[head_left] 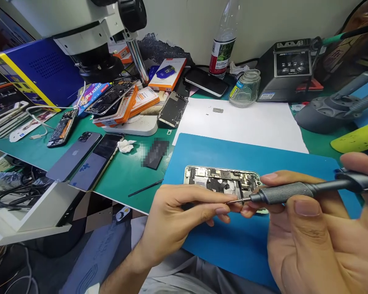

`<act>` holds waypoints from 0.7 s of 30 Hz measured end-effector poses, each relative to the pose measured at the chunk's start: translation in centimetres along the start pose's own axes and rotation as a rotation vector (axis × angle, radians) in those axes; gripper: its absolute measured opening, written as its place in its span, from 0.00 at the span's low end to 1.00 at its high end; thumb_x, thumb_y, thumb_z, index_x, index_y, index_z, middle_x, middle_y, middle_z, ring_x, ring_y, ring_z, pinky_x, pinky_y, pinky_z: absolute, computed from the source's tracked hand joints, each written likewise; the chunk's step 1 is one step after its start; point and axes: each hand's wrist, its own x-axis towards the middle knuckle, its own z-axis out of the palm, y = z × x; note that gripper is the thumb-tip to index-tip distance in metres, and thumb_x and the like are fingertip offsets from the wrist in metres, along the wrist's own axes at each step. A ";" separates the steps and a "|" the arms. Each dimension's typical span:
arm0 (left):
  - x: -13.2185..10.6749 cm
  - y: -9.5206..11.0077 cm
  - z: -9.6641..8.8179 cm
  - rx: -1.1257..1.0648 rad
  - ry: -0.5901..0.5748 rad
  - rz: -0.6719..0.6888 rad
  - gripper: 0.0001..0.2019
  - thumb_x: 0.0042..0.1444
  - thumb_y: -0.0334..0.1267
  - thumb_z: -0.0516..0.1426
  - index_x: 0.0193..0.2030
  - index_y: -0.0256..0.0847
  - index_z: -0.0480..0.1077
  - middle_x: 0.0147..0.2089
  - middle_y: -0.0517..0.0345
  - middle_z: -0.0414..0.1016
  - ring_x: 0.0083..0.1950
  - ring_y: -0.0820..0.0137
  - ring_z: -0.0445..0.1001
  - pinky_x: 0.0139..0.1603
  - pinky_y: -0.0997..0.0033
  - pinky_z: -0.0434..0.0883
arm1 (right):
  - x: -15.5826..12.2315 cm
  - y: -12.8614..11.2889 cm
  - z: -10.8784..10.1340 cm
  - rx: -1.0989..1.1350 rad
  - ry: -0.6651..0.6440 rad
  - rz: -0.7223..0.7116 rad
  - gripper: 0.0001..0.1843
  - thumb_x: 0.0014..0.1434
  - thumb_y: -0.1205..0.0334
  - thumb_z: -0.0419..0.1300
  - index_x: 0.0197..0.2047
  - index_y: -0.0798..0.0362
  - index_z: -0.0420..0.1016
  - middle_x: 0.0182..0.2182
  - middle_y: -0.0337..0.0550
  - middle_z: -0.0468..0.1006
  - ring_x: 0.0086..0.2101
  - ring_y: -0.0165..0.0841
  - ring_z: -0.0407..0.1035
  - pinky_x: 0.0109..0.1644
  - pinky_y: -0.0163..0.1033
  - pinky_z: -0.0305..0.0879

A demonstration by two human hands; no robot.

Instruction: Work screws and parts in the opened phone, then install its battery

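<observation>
An opened phone [216, 179] with its insides showing lies on a blue mat [233, 155]. My right hand [319, 232] is wrapped round a grey precision screwdriver [294, 192], held level with its tip pointing left just above the phone. My left hand [178, 216] is at the near edge of the phone, its fingertips pinched together at the screwdriver tip [233, 201]. Whether a screw sits between the fingers is too small to tell.
A white sheet [248, 122] with small parts lies behind the mat. Several phones [79, 157] and boxes [168, 73] crowd the green desk at left under a microscope [92, 36]. A bottle [223, 45], glass jar [247, 87] and soldering station [286, 69] stand at the back.
</observation>
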 end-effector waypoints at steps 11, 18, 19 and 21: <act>-0.2 0.0 -0.1 -0.036 0.001 -0.024 0.05 0.66 0.34 0.74 0.45 0.50 0.92 0.40 0.57 0.92 0.36 0.67 0.90 0.36 0.76 0.85 | 0.0 0.5 -0.7 -0.010 -0.042 0.012 0.34 0.67 0.53 0.74 0.73 0.33 0.74 0.44 0.50 0.84 0.43 0.45 0.82 0.31 0.44 0.82; -0.1 0.0 -0.4 0.030 -0.088 0.084 0.11 0.66 0.33 0.74 0.52 0.53 0.91 0.44 0.62 0.93 0.42 0.69 0.92 0.44 0.79 0.85 | 0.2 0.0 -0.7 0.171 -0.050 0.165 0.28 0.67 0.51 0.74 0.68 0.32 0.79 0.41 0.45 0.82 0.29 0.39 0.76 0.24 0.44 0.76; 0.0 0.0 -0.4 0.062 -0.099 0.110 0.12 0.66 0.32 0.73 0.53 0.53 0.90 0.46 0.63 0.93 0.44 0.70 0.92 0.47 0.79 0.85 | 0.3 0.1 -1.1 0.204 -0.060 0.190 0.27 0.67 0.51 0.73 0.68 0.33 0.79 0.40 0.44 0.82 0.26 0.36 0.73 0.21 0.44 0.73; 0.0 -0.1 -0.3 0.156 -0.103 0.151 0.11 0.68 0.31 0.72 0.53 0.51 0.90 0.48 0.65 0.93 0.46 0.72 0.91 0.50 0.79 0.83 | 0.7 0.3 -2.1 0.179 -0.074 0.122 0.25 0.70 0.53 0.70 0.69 0.34 0.78 0.41 0.45 0.81 0.26 0.35 0.72 0.21 0.42 0.72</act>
